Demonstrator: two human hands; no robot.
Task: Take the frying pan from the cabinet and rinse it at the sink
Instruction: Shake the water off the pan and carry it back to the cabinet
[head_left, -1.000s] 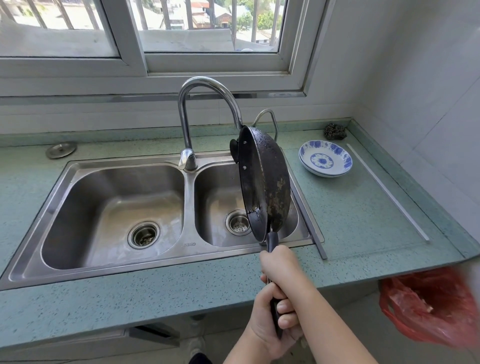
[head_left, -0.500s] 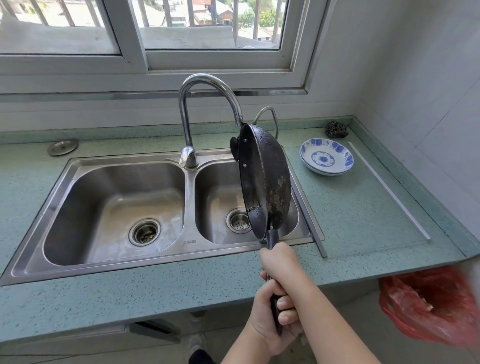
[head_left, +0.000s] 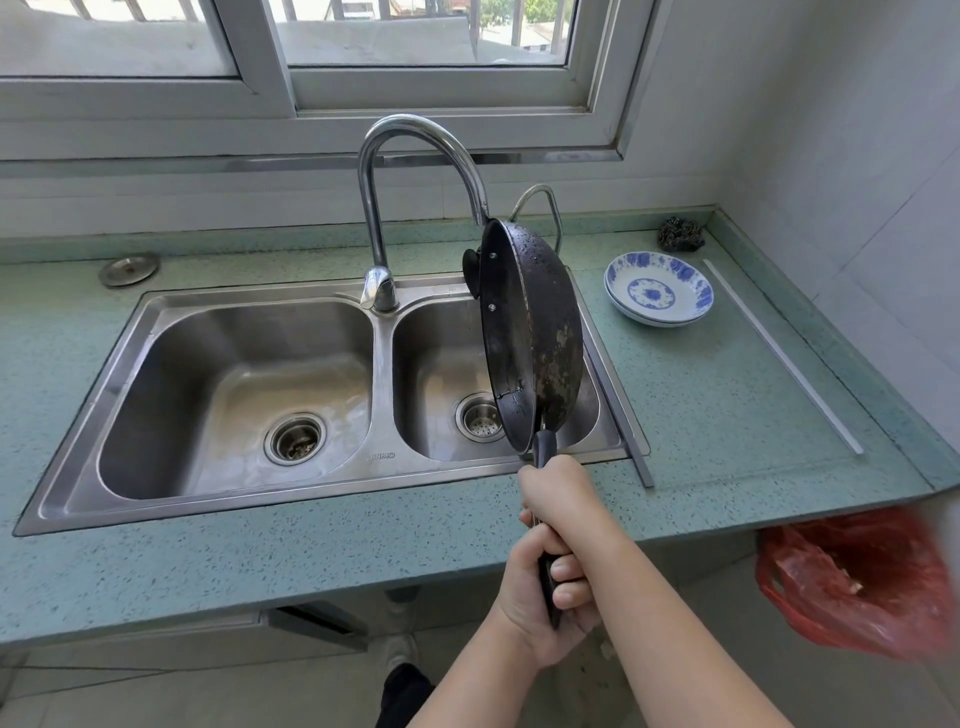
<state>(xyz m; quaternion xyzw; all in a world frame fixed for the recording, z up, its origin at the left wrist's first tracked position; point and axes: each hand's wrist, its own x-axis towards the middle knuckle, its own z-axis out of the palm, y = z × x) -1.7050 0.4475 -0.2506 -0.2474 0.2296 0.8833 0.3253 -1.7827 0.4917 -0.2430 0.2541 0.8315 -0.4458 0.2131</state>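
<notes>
Frying pan (head_left: 535, 332), wet and tilted on edge above the right basin of the double sink (head_left: 249, 306) beside the faucet (head_left: 374, 208), its handle gripped by the closed fingers of both left hand (head_left: 535, 597) and right hand (head_left: 561, 499).
</notes>
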